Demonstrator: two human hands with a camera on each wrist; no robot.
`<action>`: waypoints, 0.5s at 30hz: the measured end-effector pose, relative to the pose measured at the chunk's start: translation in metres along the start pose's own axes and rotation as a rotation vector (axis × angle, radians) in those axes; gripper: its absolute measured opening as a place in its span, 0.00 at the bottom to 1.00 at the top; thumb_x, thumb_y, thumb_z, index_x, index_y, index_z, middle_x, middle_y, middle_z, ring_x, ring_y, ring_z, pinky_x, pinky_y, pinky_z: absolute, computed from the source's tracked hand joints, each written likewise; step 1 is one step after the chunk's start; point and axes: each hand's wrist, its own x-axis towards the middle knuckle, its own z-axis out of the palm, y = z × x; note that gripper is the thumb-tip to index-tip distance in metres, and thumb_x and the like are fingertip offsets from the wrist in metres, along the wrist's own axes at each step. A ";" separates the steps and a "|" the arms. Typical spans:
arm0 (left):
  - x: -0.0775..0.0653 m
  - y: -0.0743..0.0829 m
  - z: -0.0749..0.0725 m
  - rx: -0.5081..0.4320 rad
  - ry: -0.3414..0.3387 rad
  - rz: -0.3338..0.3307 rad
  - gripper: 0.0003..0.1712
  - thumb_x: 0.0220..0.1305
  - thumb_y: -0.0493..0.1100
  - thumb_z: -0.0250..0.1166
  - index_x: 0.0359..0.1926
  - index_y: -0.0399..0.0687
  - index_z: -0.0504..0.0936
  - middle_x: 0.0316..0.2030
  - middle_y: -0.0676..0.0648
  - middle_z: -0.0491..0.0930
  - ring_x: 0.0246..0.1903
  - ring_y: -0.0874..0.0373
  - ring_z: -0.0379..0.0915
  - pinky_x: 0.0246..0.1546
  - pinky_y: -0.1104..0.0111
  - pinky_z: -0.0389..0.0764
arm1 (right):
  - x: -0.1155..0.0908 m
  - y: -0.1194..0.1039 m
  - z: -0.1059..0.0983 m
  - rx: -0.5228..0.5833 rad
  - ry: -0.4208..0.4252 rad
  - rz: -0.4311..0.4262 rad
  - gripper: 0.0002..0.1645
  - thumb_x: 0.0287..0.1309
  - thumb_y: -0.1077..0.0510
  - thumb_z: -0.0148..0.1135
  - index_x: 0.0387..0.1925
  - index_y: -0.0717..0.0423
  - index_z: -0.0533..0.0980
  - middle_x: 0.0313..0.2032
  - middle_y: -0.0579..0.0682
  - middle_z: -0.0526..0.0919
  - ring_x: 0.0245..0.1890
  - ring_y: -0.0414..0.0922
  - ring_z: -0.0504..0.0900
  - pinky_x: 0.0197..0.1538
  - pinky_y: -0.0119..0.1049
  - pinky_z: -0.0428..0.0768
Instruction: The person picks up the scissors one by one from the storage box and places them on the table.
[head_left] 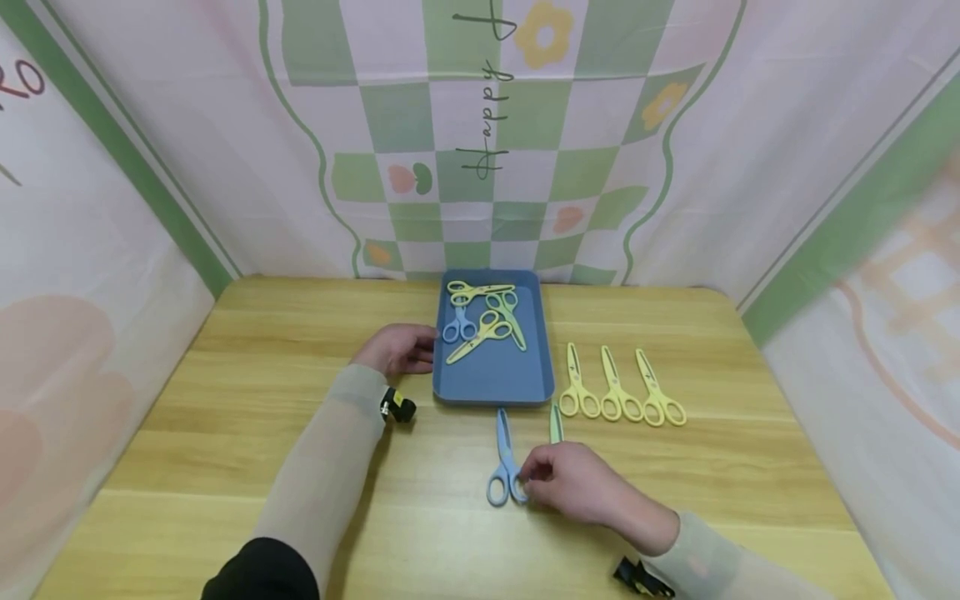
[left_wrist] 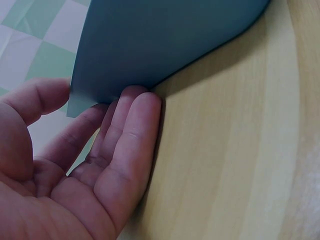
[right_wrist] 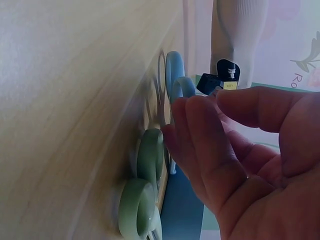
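My left hand [head_left: 401, 350] rests against the left side of a blue tray [head_left: 491, 392]. In the left wrist view its fairly straight fingers [left_wrist: 137, 120] touch the tray's outer wall, the thumb at the tray's edge. In front of the tray, my right hand [head_left: 581, 487] pinches one handle loop of blue scissors [head_left: 504, 450], whose blade points towards the tray. Green scissors [head_left: 556, 423] lie partly under that hand; their handles [right_wrist: 137, 200] show in the right wrist view. Inside the tray are yellow scissors [head_left: 487, 327], green scissors [head_left: 508, 312] and small blue scissors [head_left: 460, 323].
To the right of the tray, yellow scissors [head_left: 576, 387], more yellow scissors [head_left: 617, 392] and a third yellow pair [head_left: 656, 396] lie in a row. The wooden table [head_left: 300, 325] meets a patterned cloth [head_left: 465, 225] at its back edge.
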 end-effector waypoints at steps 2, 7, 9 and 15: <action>0.001 0.000 0.000 -0.003 0.003 0.000 0.17 0.68 0.40 0.63 0.54 0.34 0.79 0.46 0.38 0.82 0.40 0.49 0.82 0.44 0.58 0.85 | -0.001 0.000 -0.001 0.005 0.003 -0.006 0.03 0.55 0.60 0.69 0.33 0.50 0.83 0.27 0.35 0.81 0.29 0.38 0.78 0.34 0.35 0.79; 0.001 -0.001 -0.001 -0.005 0.004 0.000 0.17 0.68 0.40 0.63 0.53 0.34 0.79 0.46 0.38 0.82 0.41 0.49 0.82 0.44 0.58 0.85 | -0.002 -0.001 -0.002 -0.016 0.022 -0.026 0.02 0.56 0.59 0.69 0.33 0.51 0.84 0.27 0.34 0.82 0.29 0.36 0.78 0.36 0.35 0.80; 0.001 -0.002 -0.001 -0.003 0.004 0.001 0.17 0.68 0.40 0.63 0.53 0.34 0.79 0.46 0.38 0.82 0.41 0.48 0.82 0.44 0.58 0.85 | -0.002 -0.001 -0.003 -0.030 0.030 -0.032 0.02 0.56 0.59 0.68 0.33 0.51 0.84 0.27 0.34 0.81 0.30 0.36 0.78 0.37 0.36 0.80; 0.001 -0.001 -0.001 0.003 0.008 0.003 0.17 0.67 0.41 0.64 0.53 0.34 0.79 0.46 0.38 0.82 0.41 0.48 0.81 0.44 0.58 0.85 | -0.001 0.000 -0.005 -0.028 0.031 -0.020 0.02 0.56 0.59 0.68 0.33 0.50 0.83 0.28 0.35 0.82 0.30 0.37 0.79 0.37 0.37 0.80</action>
